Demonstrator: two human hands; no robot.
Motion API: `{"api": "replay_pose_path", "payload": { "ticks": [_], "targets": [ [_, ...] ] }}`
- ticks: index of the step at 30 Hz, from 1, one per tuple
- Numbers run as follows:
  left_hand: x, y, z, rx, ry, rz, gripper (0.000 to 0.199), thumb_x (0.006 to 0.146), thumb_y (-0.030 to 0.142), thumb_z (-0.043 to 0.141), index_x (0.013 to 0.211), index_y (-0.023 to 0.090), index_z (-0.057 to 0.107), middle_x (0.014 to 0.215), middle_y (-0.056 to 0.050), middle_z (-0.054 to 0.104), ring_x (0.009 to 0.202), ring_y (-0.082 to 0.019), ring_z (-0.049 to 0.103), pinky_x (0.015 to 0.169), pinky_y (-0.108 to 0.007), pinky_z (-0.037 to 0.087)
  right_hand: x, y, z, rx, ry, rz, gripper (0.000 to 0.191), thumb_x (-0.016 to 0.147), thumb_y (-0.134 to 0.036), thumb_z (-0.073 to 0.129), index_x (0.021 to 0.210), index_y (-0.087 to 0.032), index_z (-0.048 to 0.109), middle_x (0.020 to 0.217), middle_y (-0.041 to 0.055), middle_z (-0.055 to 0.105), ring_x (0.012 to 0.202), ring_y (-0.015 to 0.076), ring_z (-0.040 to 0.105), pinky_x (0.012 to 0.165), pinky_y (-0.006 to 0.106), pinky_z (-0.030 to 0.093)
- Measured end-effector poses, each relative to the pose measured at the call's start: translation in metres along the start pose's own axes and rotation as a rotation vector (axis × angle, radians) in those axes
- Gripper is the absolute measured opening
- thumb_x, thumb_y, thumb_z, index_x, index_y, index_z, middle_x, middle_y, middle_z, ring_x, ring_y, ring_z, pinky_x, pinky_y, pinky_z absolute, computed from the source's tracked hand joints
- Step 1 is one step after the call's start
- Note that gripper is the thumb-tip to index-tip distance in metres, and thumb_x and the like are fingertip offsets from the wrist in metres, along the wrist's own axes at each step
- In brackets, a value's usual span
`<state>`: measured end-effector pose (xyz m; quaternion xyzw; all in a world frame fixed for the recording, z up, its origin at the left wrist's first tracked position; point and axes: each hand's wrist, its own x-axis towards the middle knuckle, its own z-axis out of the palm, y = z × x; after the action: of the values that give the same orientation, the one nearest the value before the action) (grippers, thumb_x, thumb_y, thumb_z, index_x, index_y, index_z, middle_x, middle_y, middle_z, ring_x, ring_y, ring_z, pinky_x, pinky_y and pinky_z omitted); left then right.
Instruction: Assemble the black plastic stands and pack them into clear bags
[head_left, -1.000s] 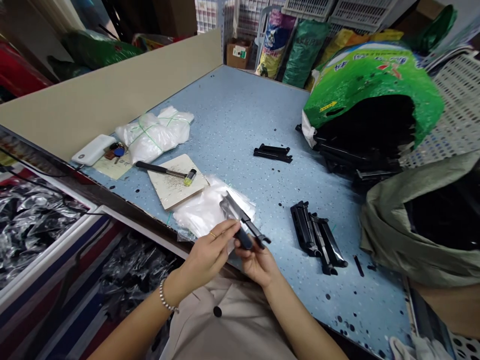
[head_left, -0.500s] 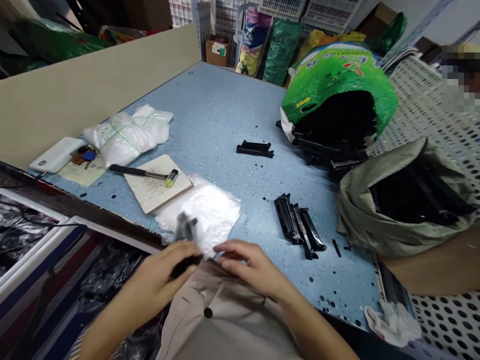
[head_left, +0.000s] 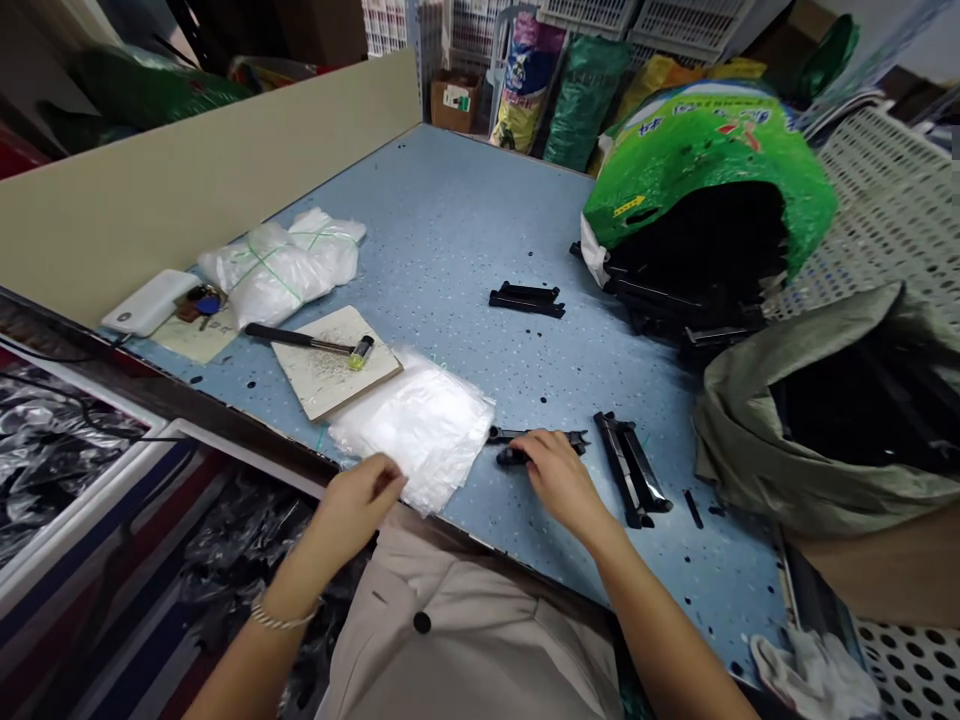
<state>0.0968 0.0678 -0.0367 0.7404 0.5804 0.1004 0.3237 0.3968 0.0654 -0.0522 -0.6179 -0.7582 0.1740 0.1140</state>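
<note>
My right hand (head_left: 561,478) is closed on black plastic parts (head_left: 514,457), which lie crosswise on the table just right of a stack of clear plastic bags (head_left: 420,425). My left hand (head_left: 364,500) is at the near left edge of that stack, thumb and fingertips pressed together. Whether a bag is pinched between them I cannot make out. More black plastic parts (head_left: 634,475) lie side by side to the right of my right hand. Another pair of black parts (head_left: 527,299) rests farther back.
A hammer (head_left: 300,340) lies on a white board (head_left: 330,385) to the left. Behind it are tied plastic bundles (head_left: 281,270) and a white device (head_left: 150,303). A green sack (head_left: 705,140) and a grey-green sack (head_left: 750,430), both holding black parts, stand at the right.
My right hand has moved right, from the bags' near edge onto black parts taken from the right-hand group. The blurred dark item in my left hand is gone from it.
</note>
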Motion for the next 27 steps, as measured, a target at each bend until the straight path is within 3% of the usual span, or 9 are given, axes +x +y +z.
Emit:
{"api": "replay_pose_path", "payload": {
  "ticks": [2,4,7,9,12,15,18,22,27],
  "targets": [
    [0.021,0.02,0.011,0.089,0.191,0.101,0.018,0.086,0.035,0.052,0.087,0.019,0.06,0.091,-0.01,0.064,0.086,-0.025,0.06,0.073,-0.032,0.046,-0.009,-0.004,0.0,0.002,0.009,-0.018,0.046,0.076,0.0,0.04,0.107,-0.022,0.065,0.111,0.0089,0.061,0.103,0.0247,0.052,0.086,0.038,0.043],
    [0.039,0.029,0.02,0.142,0.247,0.146,0.013,0.086,0.027,0.052,0.089,0.018,0.062,0.099,-0.013,0.062,0.093,-0.027,0.058,0.072,-0.034,0.045,-0.019,0.0,-0.004,0.007,0.025,-0.015,0.036,0.078,-0.003,0.042,0.097,-0.022,0.067,0.114,0.0092,0.059,0.106,0.0252,0.051,0.089,0.04,0.043],
    [0.059,0.026,0.02,0.005,0.169,0.095,0.014,0.085,0.021,0.051,0.075,0.02,0.06,0.087,-0.008,0.062,0.079,-0.022,0.058,0.064,-0.03,0.042,-0.034,0.01,-0.009,-0.001,0.079,0.025,0.016,0.087,-0.022,0.049,0.081,-0.021,0.064,0.114,0.0112,0.057,0.11,0.0282,0.049,0.091,0.042,0.042],
    [0.068,0.018,0.012,-0.169,0.119,0.018,0.019,0.08,0.026,0.06,0.064,0.02,0.054,0.073,-0.003,0.059,0.065,-0.017,0.054,0.059,-0.027,0.039,-0.045,0.015,-0.009,-0.064,0.146,0.168,0.023,0.085,-0.041,0.056,0.077,-0.02,0.06,0.105,0.0141,0.057,0.105,0.0314,0.051,0.087,0.044,0.043],
    [0.074,0.008,-0.003,-0.421,0.011,-0.097,0.028,0.073,0.036,0.068,0.059,0.02,0.051,0.058,0.003,0.049,0.053,-0.012,0.044,0.052,-0.025,0.033,-0.06,0.02,-0.006,-0.082,0.124,0.469,0.037,0.08,-0.056,0.058,0.088,-0.02,0.055,0.097,0.0131,0.057,0.085,0.0295,0.058,0.07,0.04,0.045],
    [0.075,0.002,-0.011,-0.571,-0.123,-0.141,0.022,0.074,0.04,0.066,0.067,0.019,0.062,0.06,0.002,0.053,0.054,-0.012,0.045,0.053,-0.025,0.035,-0.069,0.027,-0.006,0.074,0.017,0.637,0.042,0.08,-0.056,0.056,0.102,-0.021,0.05,0.086,0.0068,0.06,0.068,0.0247,0.06,0.062,0.035,0.042],
    [0.075,0.001,-0.011,-0.563,-0.08,-0.155,0.02,0.068,0.036,0.071,0.065,0.019,0.062,0.061,0.002,0.056,0.055,-0.012,0.046,0.053,-0.025,0.035,-0.067,0.03,-0.012,0.372,0.018,0.64,0.041,0.08,-0.049,0.058,0.108,-0.022,0.047,0.075,0.001,0.059,0.065,0.0215,0.058,0.064,0.034,0.043],
    [0.075,0.005,-0.003,-0.505,0.0,-0.124,0.024,0.068,0.038,0.07,0.06,0.019,0.058,0.059,0.002,0.054,0.055,-0.012,0.047,0.052,-0.025,0.034,-0.051,0.006,-0.017,1.162,-0.011,0.54,0.047,0.079,-0.044,0.065,0.117,-0.023,0.047,0.077,0.0002,0.064,0.067,0.0165,0.059,0.061,0.027,0.045],
    [0.075,0.002,0.002,-0.531,-0.019,-0.132,0.017,0.072,0.036,0.064,0.069,0.019,0.061,0.066,0.0,0.062,0.058,-0.014,0.055,0.054,-0.026,0.041,-0.028,-0.048,0.01,1.908,-0.354,0.574,0.037,0.077,-0.035,0.07,0.107,-0.016,0.059,0.087,0.0084,0.07,0.058,0.0139,0.062,0.042,0.021,0.044]
  ]
}}
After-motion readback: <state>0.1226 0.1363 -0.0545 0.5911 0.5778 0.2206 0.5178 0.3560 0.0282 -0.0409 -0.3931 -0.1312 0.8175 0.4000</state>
